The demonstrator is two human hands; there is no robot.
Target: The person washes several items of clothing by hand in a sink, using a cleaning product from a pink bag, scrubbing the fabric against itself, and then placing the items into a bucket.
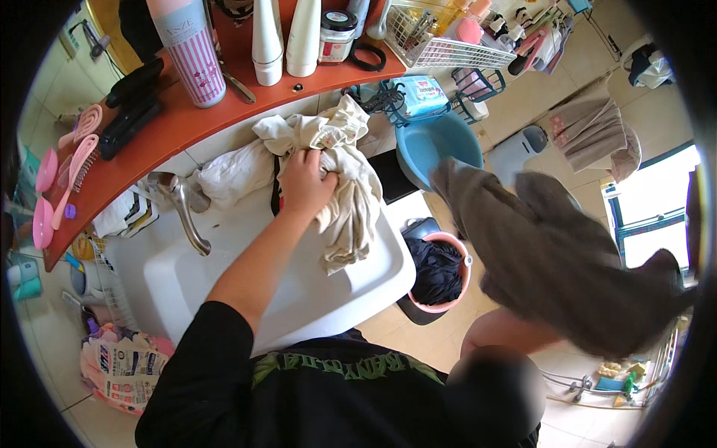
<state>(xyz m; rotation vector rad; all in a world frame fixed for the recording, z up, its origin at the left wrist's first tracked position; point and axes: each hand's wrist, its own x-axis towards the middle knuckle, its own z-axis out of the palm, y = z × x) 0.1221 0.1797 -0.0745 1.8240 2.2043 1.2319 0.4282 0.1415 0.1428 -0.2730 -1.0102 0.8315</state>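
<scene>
My left hand [305,183] is closed on a bunched cream cloth [351,205] at the far right part of the white sink [224,291]. Part of this cloth hangs down into the basin, and its upper end lies on the sink's back ledge. At the right, a large grey-brown garment [545,246] hangs in the air, blurred at its edges. My right forearm [511,334] reaches up behind it, and the garment hides my right hand and its fingers. Behind my left hand, a white cloth [237,175] lies on the ledge beside the metal faucet [183,209].
A blue basin [441,149] stands beyond the sink's right side. Below it, a pink-rimmed bucket [461,276] holds dark clothes. Bottles, a jar and brushes line the red-brown shelf [261,104]. A printed plastic package [123,366] sits at the lower left; a window [653,213] is at right.
</scene>
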